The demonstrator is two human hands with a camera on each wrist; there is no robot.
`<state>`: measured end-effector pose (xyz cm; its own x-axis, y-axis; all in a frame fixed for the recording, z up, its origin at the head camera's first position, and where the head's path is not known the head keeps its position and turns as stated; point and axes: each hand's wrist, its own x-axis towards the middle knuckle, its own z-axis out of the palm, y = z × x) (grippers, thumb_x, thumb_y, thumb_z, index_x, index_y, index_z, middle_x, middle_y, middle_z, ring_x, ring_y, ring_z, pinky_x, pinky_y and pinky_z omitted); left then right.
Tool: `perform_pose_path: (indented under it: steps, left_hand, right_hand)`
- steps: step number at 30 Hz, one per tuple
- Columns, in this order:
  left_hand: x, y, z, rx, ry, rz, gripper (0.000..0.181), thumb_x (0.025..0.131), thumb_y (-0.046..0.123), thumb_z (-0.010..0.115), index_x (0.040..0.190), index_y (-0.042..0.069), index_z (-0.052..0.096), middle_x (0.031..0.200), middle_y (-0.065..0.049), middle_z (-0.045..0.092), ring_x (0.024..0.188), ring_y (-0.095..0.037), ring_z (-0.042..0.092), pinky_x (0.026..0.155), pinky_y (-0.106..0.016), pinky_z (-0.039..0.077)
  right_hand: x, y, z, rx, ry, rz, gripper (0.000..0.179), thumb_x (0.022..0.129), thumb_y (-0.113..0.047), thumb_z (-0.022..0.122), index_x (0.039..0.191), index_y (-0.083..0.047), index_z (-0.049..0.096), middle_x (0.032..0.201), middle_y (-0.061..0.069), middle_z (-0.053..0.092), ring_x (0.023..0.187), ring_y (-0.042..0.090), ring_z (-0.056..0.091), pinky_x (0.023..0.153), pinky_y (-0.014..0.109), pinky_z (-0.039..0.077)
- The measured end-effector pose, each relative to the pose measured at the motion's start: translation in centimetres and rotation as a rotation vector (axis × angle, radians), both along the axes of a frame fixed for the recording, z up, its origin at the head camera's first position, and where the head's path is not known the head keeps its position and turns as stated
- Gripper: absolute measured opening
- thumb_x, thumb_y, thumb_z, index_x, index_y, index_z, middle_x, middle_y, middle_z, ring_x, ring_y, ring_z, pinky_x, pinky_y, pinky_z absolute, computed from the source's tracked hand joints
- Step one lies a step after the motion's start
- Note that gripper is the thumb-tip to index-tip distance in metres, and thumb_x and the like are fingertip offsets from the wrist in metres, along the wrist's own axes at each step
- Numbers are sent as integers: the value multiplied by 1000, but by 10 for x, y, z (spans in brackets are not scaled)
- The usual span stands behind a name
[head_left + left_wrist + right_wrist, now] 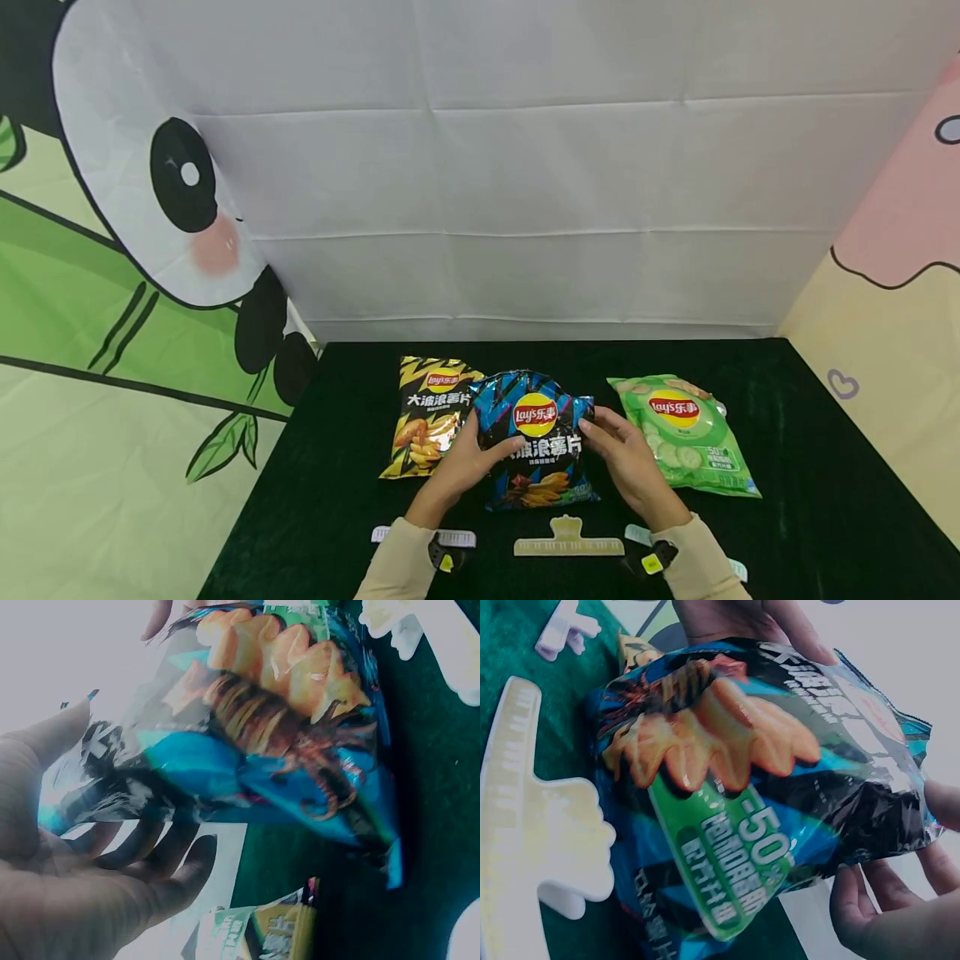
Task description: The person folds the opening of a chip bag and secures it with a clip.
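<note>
A blue and black Lay's chip bag (536, 467) is held between both hands in the middle of the head view. My left hand (467, 460) grips its left side, thumb across the front, fingers behind. On the other side my right hand (630, 465) holds the right edge with the thumb in front and fingers at the back. In the left wrist view the squid-and-chips picture (277, 727) faces the camera, and the left hand's fingers (191, 874) curl beneath the bag. A green label (727, 862) shows on the bag's lower front in the right wrist view.
A yellow and black chip bag (427, 417) lies behind the left hand. To the right lies a green chip bag (678, 433). A pale yellow bag clip (567, 547) sits in front, with white clips (459, 539) partly hidden by the forearms. Dark green cloth (810, 517) covers the table.
</note>
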<state>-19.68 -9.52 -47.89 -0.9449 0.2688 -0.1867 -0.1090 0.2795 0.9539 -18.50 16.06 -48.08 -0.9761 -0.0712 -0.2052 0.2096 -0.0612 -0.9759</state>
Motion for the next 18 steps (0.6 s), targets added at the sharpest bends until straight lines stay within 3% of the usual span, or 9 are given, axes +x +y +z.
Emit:
perform_pose_path:
  steps: [3, 6, 10, 13, 18]
  left_hand:
    - [-4, -7, 5, -19, 7, 22, 102, 90, 56, 69, 161, 14, 10, 162, -20, 31, 146, -44, 36, 118, -63, 32]
    - [-11, -15, 13, 4, 63, 36, 93, 94, 48, 68, 161, 14, 12, 160, -21, 34, 144, -43, 40, 119, -61, 33]
    - [-22, -26, 32, 26, 214, 58, 71, 99, 34, 65, 156, 21, 25, 153, -17, 46, 138, -39, 48, 118, -58, 37]
    - [-25, -29, 47, 12, 297, 80, 64, 100, 32, 63, 154, 24, 28, 152, -14, 48, 140, -37, 47, 119, -58, 34]
    - [-26, -21, 65, -131, 446, 82, 61, 98, 34, 66, 150, 21, 38, 148, -9, 54, 139, -33, 49, 118, -57, 36]
  right_hand:
    - [-1, -1, 3, 3, 1, -31, 39, 99, -26, 63, 132, -5, 57, 123, 1, 60, 116, 16, 57, 103, 31, 47]
    - [-2, -2, 5, 5, 0, -40, 36, 99, -25, 64, 129, -5, 59, 121, -1, 61, 115, 16, 57, 102, 31, 47]
    - [-1, -1, 6, -5, 5, -37, 33, 99, -24, 64, 126, -5, 61, 119, -2, 62, 114, 16, 58, 102, 31, 47]
    - [1, 0, 6, -10, 8, -37, 32, 99, -24, 64, 125, -4, 61, 118, -2, 62, 114, 17, 58, 102, 31, 48]
    - [2, -3, 6, -23, 14, -40, 30, 99, -23, 65, 123, -5, 63, 116, -3, 62, 114, 17, 56, 102, 32, 47]
